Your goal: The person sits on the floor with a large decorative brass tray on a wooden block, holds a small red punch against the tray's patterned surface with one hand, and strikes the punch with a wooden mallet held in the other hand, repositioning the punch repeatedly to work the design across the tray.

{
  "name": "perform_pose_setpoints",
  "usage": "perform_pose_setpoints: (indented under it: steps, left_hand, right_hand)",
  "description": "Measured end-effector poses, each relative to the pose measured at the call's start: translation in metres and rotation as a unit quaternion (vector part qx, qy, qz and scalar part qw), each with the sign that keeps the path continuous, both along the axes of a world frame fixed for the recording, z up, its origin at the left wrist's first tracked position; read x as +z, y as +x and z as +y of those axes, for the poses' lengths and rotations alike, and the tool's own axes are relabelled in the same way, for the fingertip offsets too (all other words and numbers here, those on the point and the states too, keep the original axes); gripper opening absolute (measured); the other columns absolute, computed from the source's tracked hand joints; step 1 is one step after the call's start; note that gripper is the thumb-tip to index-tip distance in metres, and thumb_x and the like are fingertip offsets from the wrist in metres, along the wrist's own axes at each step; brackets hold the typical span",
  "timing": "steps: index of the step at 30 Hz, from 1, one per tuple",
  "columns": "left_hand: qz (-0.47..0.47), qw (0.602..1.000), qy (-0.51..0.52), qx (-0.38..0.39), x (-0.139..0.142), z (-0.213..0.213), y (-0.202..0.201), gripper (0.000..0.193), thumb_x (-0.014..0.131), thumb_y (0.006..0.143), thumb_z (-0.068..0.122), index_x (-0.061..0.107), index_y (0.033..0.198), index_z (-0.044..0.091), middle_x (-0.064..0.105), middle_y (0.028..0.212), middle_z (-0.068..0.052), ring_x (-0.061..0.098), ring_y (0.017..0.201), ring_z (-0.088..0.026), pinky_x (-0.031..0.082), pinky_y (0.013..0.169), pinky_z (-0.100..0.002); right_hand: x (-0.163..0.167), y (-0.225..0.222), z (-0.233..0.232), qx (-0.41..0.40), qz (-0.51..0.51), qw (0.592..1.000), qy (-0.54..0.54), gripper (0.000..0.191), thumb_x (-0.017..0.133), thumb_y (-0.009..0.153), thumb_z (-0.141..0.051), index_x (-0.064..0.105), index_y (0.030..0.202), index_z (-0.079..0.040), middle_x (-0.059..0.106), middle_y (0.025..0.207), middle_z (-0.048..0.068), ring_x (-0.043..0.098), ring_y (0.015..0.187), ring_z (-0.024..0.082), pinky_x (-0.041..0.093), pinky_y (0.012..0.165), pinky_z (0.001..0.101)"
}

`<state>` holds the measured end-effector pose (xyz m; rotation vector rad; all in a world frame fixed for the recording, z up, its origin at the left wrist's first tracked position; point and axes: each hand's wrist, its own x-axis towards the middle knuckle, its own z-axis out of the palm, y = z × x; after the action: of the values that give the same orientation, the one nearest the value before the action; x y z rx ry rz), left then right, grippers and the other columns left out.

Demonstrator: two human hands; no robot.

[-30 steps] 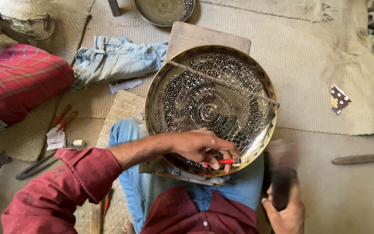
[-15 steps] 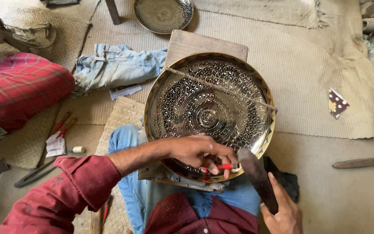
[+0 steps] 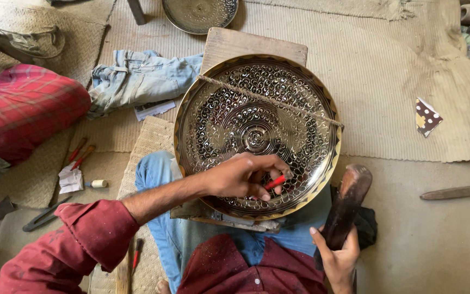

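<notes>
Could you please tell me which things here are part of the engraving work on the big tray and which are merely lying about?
In use: engraved tray; red-tipped chisel in left hand; wooden mallet in right hand; wooden board.
Lying about: second tray; jeans; spotted paper; small bottle.

I count two metal dishes: one large engraved brass plate point(image 3: 257, 133) in front of me and one smaller plain dish point(image 3: 199, 13) at the top edge. Two hands are mine, the left hand point(image 3: 243, 177) and the right hand point(image 3: 337, 261). There is one red-tipped chisel point(image 3: 274, 182) and one wooden mallet point(image 3: 345, 204). One cord point(image 3: 270, 100) crosses the plate, and one wooden board point(image 3: 251, 46) lies under it. On the floor I see two red-handled tools point(image 3: 80, 152) side by side, one small white bottle point(image 3: 99, 184), one crumpled paper point(image 3: 70, 179), one folded pair of jeans point(image 3: 137, 79) and one dotted scrap of card point(image 3: 426, 116).
</notes>
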<state>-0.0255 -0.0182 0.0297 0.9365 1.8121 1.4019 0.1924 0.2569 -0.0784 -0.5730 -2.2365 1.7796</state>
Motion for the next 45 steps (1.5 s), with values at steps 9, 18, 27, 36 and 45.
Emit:
perform_pose_setpoints:
  steps: [9, 18, 27, 36, 45]
  left_hand:
    - [-0.025, 0.994, 0.051, -0.090, -0.010, -0.001, 0.000, 0.052, 0.065, 0.089, -0.010, 0.057, 0.137, 0.005, 0.077, 0.118, -0.005, 0.076, 0.079, -0.008, 0.064, 0.066, -0.023]
    - [-0.016, 0.995, 0.046, -0.083, -0.006, -0.001, 0.000, 0.052, 0.065, 0.088, -0.008, 0.056, 0.137, 0.006, 0.078, 0.118, -0.004, 0.074, 0.071, -0.006, 0.060, 0.059, -0.024]
    - [0.060, 0.998, -0.025, -0.025, -0.014, 0.000, 0.004, 0.046, 0.079, 0.090, 0.007, 0.057, 0.130, 0.009, 0.083, 0.107, 0.001, 0.057, 0.052, -0.007, 0.045, 0.049, -0.028]
    - [0.052, 0.998, 0.043, -0.016, -0.016, 0.002, 0.004, 0.057, 0.072, 0.087, 0.002, 0.052, 0.139, 0.011, 0.077, 0.121, -0.003, 0.061, 0.055, -0.005, 0.052, 0.050, -0.025]
    - [0.070, 0.992, -0.104, -0.023, -0.005, 0.000, 0.005, 0.057, 0.080, 0.093, 0.017, 0.057, 0.145, 0.017, 0.076, 0.076, -0.016, 0.056, 0.048, -0.011, 0.045, 0.054, -0.033]
  right_hand:
    - [0.087, -0.024, -0.006, -0.053, 0.187, 0.981, -0.009, 0.075, 0.077, 0.082, 0.003, 0.034, 0.143, -0.008, 0.067, 0.093, 0.006, 0.066, 0.077, 0.013, 0.058, 0.075, 0.0276]
    - [0.103, -0.039, 0.005, 0.112, 0.027, 0.940, 0.320, 0.059, 0.076, 0.071, 0.010, 0.059, 0.125, -0.006, 0.068, 0.089, 0.013, 0.066, 0.072, 0.024, 0.055, 0.067, 0.0376]
    - [0.088, -0.054, 0.019, 0.158, -0.010, 0.947, 0.279, 0.073, 0.077, 0.070, 0.003, 0.052, 0.139, -0.003, 0.070, 0.103, 0.008, 0.062, 0.091, 0.012, 0.051, 0.080, 0.0292]
    - [0.097, -0.065, 0.018, 0.173, -0.042, 0.960, 0.215, 0.096, 0.076, 0.067, 0.003, 0.041, 0.155, -0.012, 0.068, 0.100, 0.016, 0.067, 0.080, 0.029, 0.055, 0.072, 0.0378]
    - [0.100, -0.068, 0.018, 0.190, -0.042, 0.916, 0.350, 0.098, 0.076, 0.068, 0.008, 0.041, 0.155, -0.020, 0.069, 0.100, 0.012, 0.067, 0.081, 0.028, 0.055, 0.072, 0.0400]
